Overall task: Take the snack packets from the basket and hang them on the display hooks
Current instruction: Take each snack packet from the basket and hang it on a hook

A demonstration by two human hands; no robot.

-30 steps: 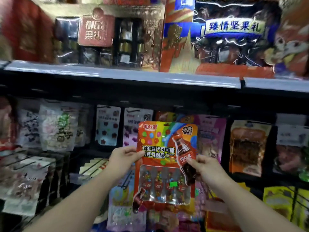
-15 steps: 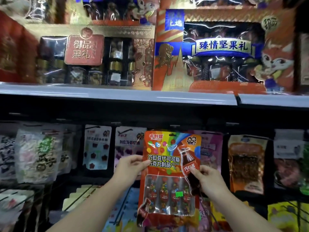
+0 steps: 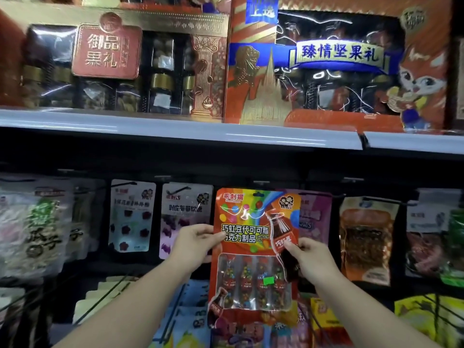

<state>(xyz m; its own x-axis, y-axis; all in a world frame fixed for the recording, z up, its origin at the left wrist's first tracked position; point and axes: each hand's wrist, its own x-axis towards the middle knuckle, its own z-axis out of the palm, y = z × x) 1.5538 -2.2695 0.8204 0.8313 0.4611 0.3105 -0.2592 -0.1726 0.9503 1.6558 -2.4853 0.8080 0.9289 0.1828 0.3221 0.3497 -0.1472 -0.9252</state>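
Shelf [image 3: 175, 131] of gift boxes above; hung packets crowd the rack; I see left hand [image 3: 193, 243] and right hand [image 3: 310, 259] pinching orange candy packet [image 3: 253, 247], covering pink packet [image 3: 315, 217]

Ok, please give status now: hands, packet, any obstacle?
Left hand and right hand grip orange packet by its sides. Packet upright, raised before pink packet. Hook unseen.

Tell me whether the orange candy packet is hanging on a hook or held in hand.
Held: the left hand and right hand pinch the orange candy packet by its edges. Whether its hole is hooked: cannot tell.
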